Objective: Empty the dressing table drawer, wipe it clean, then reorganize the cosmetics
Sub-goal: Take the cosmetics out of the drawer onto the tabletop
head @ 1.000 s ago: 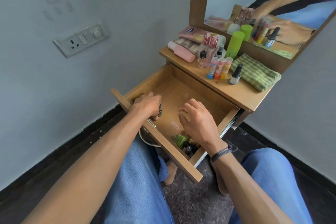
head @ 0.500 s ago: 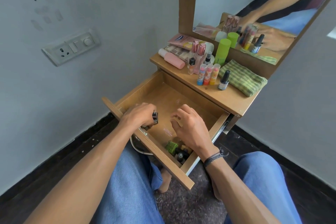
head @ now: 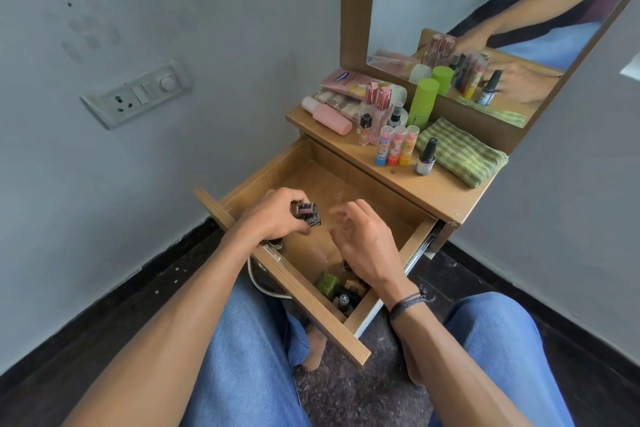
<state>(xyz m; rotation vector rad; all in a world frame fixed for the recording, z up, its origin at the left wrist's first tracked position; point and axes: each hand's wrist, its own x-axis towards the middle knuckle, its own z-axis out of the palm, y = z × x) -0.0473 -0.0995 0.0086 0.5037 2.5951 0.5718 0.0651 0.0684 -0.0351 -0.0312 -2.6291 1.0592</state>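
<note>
The wooden drawer (head: 367,184) of the dressing table stands pulled out over my lap. My left hand (head: 273,218) holds a small dark nail polish bottle (head: 306,212) above the drawer's left side. Just to its right, my right hand (head: 367,246) hovers over the drawer with fingers loosely spread and nothing in it. In the drawer's near right corner lie a green item (head: 326,282) and a few dark bottles (head: 344,300). Cosmetics stand on the tabletop (head: 440,189): three lip balms (head: 396,145), a nail polish bottle (head: 426,157), a pink bottle (head: 329,118), a green tube (head: 423,102).
A folded green striped cloth (head: 462,156) lies at the tabletop's right end. The mirror (head: 485,10) rises behind the table. A switch plate (head: 136,95) sits on the left wall. My knees in blue jeans flank the drawer front (head: 294,291).
My left hand has lifted the small bottle up out of the drawer's left side. My right hand has risen and opened its fingers.
</note>
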